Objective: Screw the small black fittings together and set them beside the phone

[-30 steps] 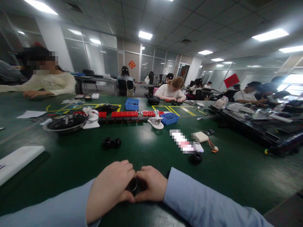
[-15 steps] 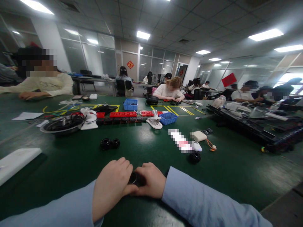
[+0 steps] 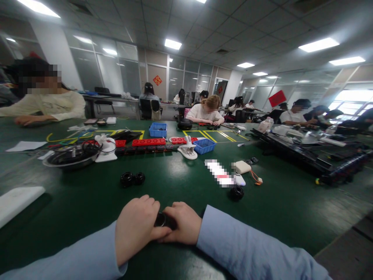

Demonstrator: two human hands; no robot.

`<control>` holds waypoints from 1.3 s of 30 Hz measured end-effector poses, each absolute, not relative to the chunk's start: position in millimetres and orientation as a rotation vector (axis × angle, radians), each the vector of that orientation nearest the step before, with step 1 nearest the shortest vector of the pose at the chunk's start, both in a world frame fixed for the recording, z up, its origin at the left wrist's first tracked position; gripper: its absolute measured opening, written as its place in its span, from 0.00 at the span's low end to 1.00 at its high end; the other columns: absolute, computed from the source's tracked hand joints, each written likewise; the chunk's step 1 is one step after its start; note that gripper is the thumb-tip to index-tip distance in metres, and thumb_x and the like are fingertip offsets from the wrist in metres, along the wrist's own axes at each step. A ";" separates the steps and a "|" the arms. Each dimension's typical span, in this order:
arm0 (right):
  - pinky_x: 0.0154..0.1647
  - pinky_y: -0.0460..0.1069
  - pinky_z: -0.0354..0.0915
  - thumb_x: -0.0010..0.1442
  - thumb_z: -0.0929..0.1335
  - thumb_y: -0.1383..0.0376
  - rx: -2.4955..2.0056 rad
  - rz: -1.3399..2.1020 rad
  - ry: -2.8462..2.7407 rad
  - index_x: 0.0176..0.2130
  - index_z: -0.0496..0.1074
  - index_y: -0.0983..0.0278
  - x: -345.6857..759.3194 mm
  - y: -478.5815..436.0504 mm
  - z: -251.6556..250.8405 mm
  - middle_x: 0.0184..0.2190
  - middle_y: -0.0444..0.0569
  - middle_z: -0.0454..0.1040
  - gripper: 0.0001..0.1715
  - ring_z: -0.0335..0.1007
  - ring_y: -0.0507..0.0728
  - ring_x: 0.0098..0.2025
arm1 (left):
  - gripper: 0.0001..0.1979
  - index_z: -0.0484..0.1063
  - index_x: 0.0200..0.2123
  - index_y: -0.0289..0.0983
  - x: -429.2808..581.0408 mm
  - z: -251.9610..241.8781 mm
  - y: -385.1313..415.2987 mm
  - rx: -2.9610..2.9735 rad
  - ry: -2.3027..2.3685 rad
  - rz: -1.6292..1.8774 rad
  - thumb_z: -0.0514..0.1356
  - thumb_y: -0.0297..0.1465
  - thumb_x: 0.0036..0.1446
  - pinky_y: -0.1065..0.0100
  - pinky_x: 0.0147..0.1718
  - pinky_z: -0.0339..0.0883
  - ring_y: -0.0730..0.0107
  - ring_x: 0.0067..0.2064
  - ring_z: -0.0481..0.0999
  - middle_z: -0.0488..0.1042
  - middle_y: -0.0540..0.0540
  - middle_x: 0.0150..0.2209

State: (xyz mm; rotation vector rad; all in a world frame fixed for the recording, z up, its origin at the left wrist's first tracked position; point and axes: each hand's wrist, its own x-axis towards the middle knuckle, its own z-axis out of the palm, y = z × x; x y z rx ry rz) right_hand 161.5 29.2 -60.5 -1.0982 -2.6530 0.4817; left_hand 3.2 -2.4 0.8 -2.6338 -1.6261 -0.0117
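One broad green surface carries everything within reach. A long black frame lies across its right part, with a white slab at the left edge and a metal basin farther back.

For a two-handed grip like this, I judge that even pressure from both sides would serve best: forearms steady, the piece low over the surface, and the thumbs set back enough to leave its round face visible.

Both hands are curled inward and meet near the front of the surface. The left hand wraps over the left side of the piece, fingers bent, thumb reaching across its near side. The right hand grips the other side, its thumb close against the left thumb.

Between them sits the dark round part, mostly covered; whether it touches the surface I cannot tell. Beyond the hands lie a pair of black rings, side by side, and a separate black ring to the right.
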 end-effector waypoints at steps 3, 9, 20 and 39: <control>0.28 0.46 0.51 0.41 0.73 0.46 -1.116 0.474 -2.663 0.31 0.69 0.64 161.2 29.0 -59.9 0.22 0.41 0.62 0.27 0.58 0.52 0.27 | 0.20 0.72 0.28 0.31 5.3 0.8 -3.1 -2.621 -1.605 0.003 0.59 0.45 0.51 0.57 0.32 0.66 0.53 0.34 0.71 0.72 0.39 0.28; 0.28 0.46 0.52 0.42 0.73 0.47 -1.114 0.478 -2.679 0.31 0.69 0.64 161.3 29.8 -58.1 0.22 0.42 0.62 0.26 0.58 0.52 0.26 | 0.23 0.72 0.28 0.31 7.7 -2.7 -5.0 -2.564 -1.609 -0.014 0.57 0.48 0.52 0.57 0.32 0.65 0.52 0.34 0.71 0.72 0.38 0.29; 0.31 0.47 0.54 0.44 0.72 0.47 -1.047 0.542 -2.696 0.31 0.68 0.65 164.7 30.8 -56.0 0.24 0.43 0.65 0.26 0.60 0.53 0.28 | 0.26 0.72 0.35 0.32 1.7 11.9 -3.8 -2.599 -1.692 0.097 0.55 0.51 0.53 0.55 0.34 0.65 0.51 0.36 0.73 0.74 0.38 0.32; 0.34 0.47 0.55 0.45 0.72 0.48 -0.757 0.560 -2.836 0.43 0.70 0.62 164.9 24.1 -54.6 0.27 0.43 0.70 0.29 0.63 0.54 0.31 | 0.19 0.71 0.44 0.45 -25.4 29.5 9.0 -3.422 -0.812 -0.104 0.67 0.33 0.46 0.63 0.42 0.54 0.63 0.43 0.69 0.75 0.52 0.39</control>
